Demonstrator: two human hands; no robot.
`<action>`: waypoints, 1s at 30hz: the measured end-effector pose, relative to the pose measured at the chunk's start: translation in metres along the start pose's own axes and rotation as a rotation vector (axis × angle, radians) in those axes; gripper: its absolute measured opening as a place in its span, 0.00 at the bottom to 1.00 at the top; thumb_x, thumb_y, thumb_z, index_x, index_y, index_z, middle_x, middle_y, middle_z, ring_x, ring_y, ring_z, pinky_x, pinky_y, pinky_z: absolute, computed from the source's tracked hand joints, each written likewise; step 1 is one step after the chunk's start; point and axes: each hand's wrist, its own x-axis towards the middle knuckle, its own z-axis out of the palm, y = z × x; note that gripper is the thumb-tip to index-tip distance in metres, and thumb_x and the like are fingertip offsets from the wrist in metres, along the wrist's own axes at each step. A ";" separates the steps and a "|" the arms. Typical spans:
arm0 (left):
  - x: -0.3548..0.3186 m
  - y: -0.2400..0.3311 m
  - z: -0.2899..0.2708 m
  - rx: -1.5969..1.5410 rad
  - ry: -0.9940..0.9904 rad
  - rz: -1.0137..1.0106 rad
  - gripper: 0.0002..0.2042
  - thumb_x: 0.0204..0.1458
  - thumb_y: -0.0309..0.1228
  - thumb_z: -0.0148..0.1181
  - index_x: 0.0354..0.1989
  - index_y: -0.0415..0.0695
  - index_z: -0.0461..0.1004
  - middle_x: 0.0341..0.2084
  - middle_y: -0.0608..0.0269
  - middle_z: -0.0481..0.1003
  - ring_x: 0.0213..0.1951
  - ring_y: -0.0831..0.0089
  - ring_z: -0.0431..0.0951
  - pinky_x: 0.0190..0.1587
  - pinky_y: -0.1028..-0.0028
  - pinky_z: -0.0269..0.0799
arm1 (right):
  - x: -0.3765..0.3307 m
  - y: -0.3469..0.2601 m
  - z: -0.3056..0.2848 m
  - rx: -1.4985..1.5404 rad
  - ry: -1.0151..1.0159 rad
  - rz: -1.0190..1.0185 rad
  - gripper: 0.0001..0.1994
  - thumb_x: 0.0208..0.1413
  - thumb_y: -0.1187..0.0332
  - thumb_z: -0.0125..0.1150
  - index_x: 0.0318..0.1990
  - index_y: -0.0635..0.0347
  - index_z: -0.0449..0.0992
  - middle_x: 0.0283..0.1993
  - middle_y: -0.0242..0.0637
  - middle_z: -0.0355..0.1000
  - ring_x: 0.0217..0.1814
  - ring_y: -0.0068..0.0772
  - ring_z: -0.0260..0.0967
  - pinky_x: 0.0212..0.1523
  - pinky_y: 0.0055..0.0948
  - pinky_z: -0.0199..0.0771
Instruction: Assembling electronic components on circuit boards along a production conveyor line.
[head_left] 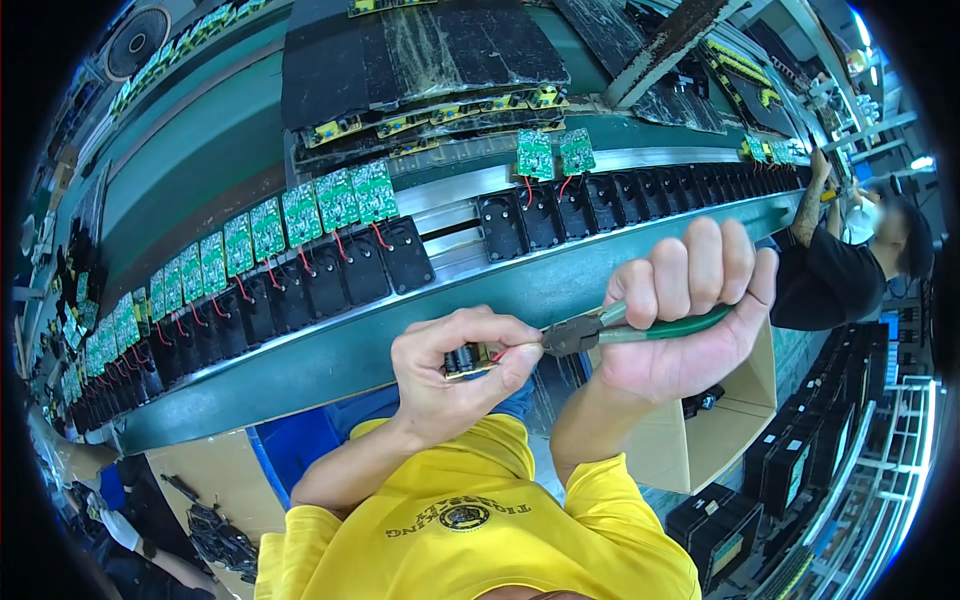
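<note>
My left hand (425,375) is closed around a small circuit board (465,362) with black cylindrical parts. A bit of red wire (497,355) shows by its thumb and fingertip. In my right hand (690,310) is a pair of green-handled pliers (572,334), its fist wrapped round the handles. The jaws point left and reach my left fingertips; what lies between them is hidden. Beyond my hands, black plastic housings (407,256) stand in a row along the line. Many have green circuit boards (301,213) joined to them by red wires.
Dark flat trays (420,50) are stacked behind the row, with boards between them. An open cardboard box (725,440) stands at my right, and a blue bin (290,460) at my left. A co-worker (835,270) reaches to the line at the far right. Black cases (715,530) sit beyond the box.
</note>
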 end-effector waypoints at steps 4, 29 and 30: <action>-0.002 0.023 -0.005 -0.337 -0.083 -0.589 0.05 0.62 0.18 0.75 0.45 0.35 0.89 0.27 0.61 0.84 0.22 0.76 0.71 0.30 0.77 0.70 | 0.010 -0.010 0.022 -0.033 -0.205 0.175 0.18 0.85 0.57 0.43 0.37 0.49 0.67 0.23 0.27 0.54 0.18 0.23 0.42 0.19 0.30 0.42; -0.009 -0.006 -0.002 0.015 0.032 0.095 0.12 0.54 0.13 0.78 0.45 0.35 0.90 0.34 0.55 0.90 0.29 0.74 0.77 0.36 0.77 0.75 | -0.018 -0.005 -0.012 0.011 0.114 -0.145 0.10 0.79 0.57 0.53 0.50 0.52 0.73 0.36 0.26 0.58 0.31 0.23 0.49 0.32 0.32 0.50; -0.009 -0.006 -0.004 0.037 0.042 0.111 0.13 0.53 0.12 0.78 0.46 0.35 0.90 0.35 0.55 0.91 0.29 0.74 0.77 0.36 0.77 0.75 | -0.019 -0.001 -0.012 0.041 0.129 -0.125 0.10 0.79 0.57 0.52 0.50 0.52 0.73 0.36 0.26 0.58 0.32 0.23 0.49 0.33 0.33 0.50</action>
